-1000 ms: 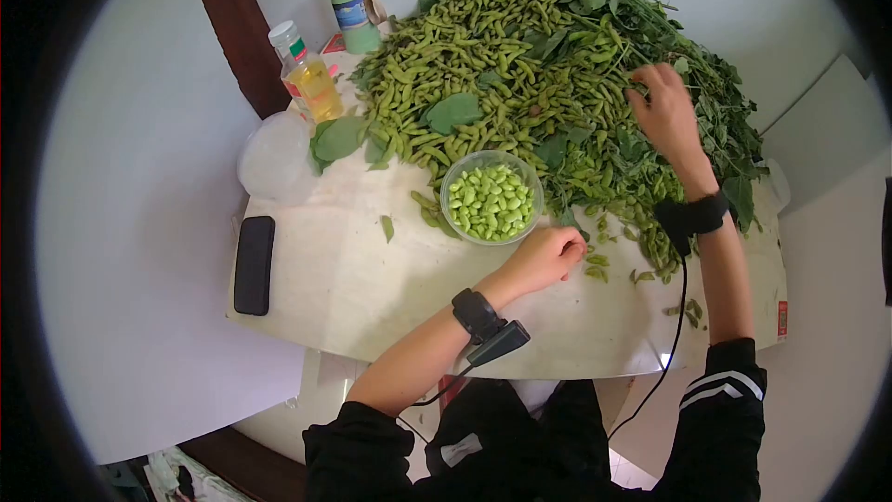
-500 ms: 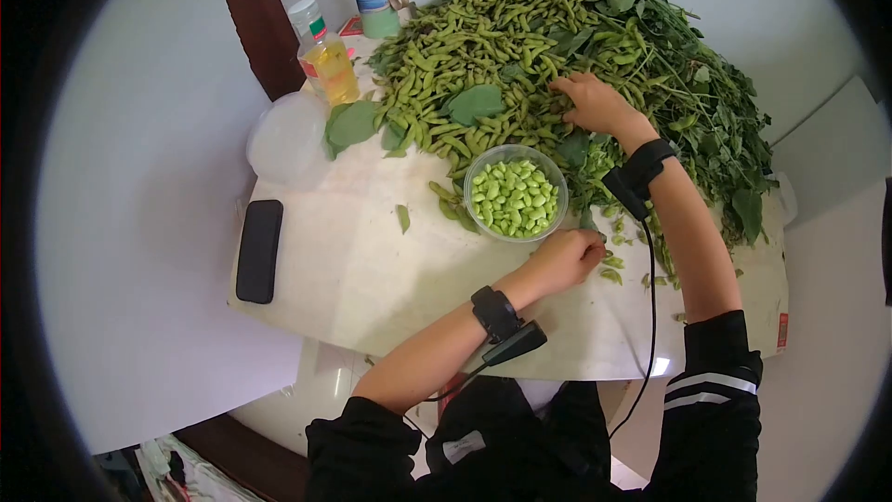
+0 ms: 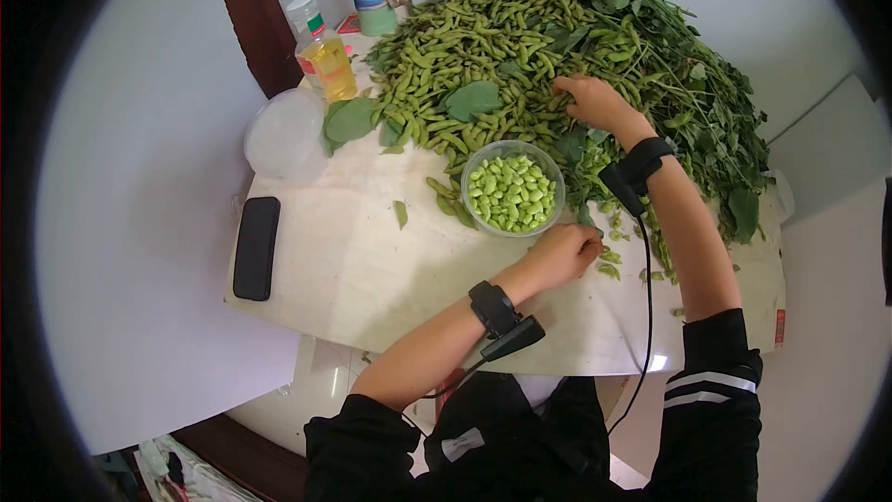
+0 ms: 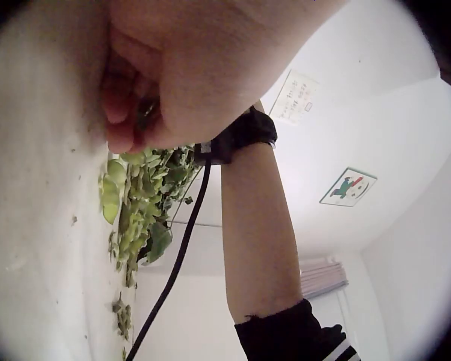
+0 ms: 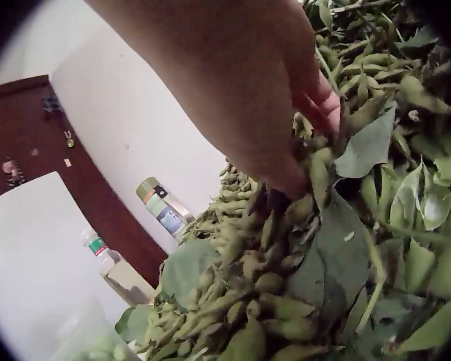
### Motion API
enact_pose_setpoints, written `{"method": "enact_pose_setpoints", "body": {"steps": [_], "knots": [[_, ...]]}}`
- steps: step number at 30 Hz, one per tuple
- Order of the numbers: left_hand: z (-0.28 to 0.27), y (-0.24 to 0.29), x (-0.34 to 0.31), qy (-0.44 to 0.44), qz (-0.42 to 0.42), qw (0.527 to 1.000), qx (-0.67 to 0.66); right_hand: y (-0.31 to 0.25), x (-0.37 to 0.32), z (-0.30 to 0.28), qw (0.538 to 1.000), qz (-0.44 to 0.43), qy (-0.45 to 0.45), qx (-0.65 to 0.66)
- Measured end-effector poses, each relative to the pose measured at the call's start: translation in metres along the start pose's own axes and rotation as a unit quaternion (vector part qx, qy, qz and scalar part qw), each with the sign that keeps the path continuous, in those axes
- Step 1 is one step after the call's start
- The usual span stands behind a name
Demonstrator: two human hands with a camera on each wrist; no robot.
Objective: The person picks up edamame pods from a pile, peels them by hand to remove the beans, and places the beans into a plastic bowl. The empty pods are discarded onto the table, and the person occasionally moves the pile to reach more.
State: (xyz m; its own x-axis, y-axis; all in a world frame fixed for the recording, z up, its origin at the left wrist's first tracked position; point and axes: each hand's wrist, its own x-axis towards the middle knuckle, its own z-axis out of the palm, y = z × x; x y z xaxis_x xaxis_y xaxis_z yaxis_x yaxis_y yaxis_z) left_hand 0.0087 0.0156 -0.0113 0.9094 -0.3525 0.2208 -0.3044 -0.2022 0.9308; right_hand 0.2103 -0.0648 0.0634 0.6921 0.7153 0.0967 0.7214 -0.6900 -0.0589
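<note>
Pale desk point(image 3: 325, 260) heaped with green pods point(image 3: 446, 56), right hand point(image 3: 604, 107) among them

Against a plain wall point(image 3: 149, 177), the heap fills the far side of the desk, with leafy stems point(image 3: 706, 102) tangled along its right. The right hand has its fingers bent down into the pods; whether one is pinched, I cannot tell. The left hand point(image 3: 562, 256) lies on the desk with fingers curled, just beside the near side of the clear bowl point(image 3: 514, 234); something dark shows inside the fingers in the left wrist view, but I cannot tell what it is or whether it is gripped. Shelled beans point(image 3: 511, 191) sit in the bowl, and a few loose pods point(image 3: 609, 270) lie near the left hand.

To handle these well, I would take a pod by its middle with thumb and fingertip and lift it straight up, since a sideways pull could drag the broad leaf point(image 5: 368, 147) or neighbouring pods along. A light pinch should do; a hard one might split the skin. The bowl stands close to both hands, so a low forearm could nudge it
</note>
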Motion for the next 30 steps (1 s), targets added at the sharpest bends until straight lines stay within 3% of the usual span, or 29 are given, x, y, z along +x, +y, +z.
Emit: {"method": "enact_pose_setpoints", "body": {"steps": [4, 9, 13, 15, 17, 19, 21, 23, 28, 30], "knots": [[0.002, -0.006, 0.000, -0.004, 0.036, 0.999, 0.023, 0.006, -0.001, -0.003, 0.997, -0.054, 0.046, 0.029], [0.000, 0.006, 0.000, -0.012, 0.009, 0.999, 0.047, 0.010, -0.019, -0.017, 0.972, 0.036, 0.161, 0.166], [0.001, 0.003, 0.000, -0.003, -0.037, 0.998, -0.048, 0.011, -0.046, -0.027, 0.944, 0.077, 0.225, 0.229], [0.000, 0.002, 0.001, -0.011, -0.057, 0.993, -0.102, 0.007, -0.069, -0.026, 0.931, 0.056, 0.249, 0.260], [-0.002, 0.004, 0.002, -0.025, -0.110, 0.982, -0.154, 0.000, -0.096, -0.023, 0.870, 0.106, 0.220, 0.428], [-0.001, 0.007, 0.002, -0.019, -0.125, 0.975, -0.183, -0.021, -0.127, -0.027, 0.835, 0.113, 0.173, 0.510], [0.001, 0.009, 0.001, -0.017, -0.141, 0.967, -0.212, -0.035, -0.154, -0.021, 0.781, 0.070, 0.172, 0.596], [0.001, 0.010, 0.000, -0.004, -0.135, 0.971, -0.197, -0.040, -0.172, -0.015, 0.753, 0.090, 0.180, 0.626], [0.003, 0.002, -0.001, -0.023, -0.085, 0.991, -0.100, -0.023, -0.195, 0.014, 0.737, 0.130, 0.218, 0.626], [0.001, -0.003, 0.002, -0.025, -0.076, 0.996, 0.029, -0.022, -0.199, 0.019, 0.724, 0.137, 0.232, 0.635]]}}
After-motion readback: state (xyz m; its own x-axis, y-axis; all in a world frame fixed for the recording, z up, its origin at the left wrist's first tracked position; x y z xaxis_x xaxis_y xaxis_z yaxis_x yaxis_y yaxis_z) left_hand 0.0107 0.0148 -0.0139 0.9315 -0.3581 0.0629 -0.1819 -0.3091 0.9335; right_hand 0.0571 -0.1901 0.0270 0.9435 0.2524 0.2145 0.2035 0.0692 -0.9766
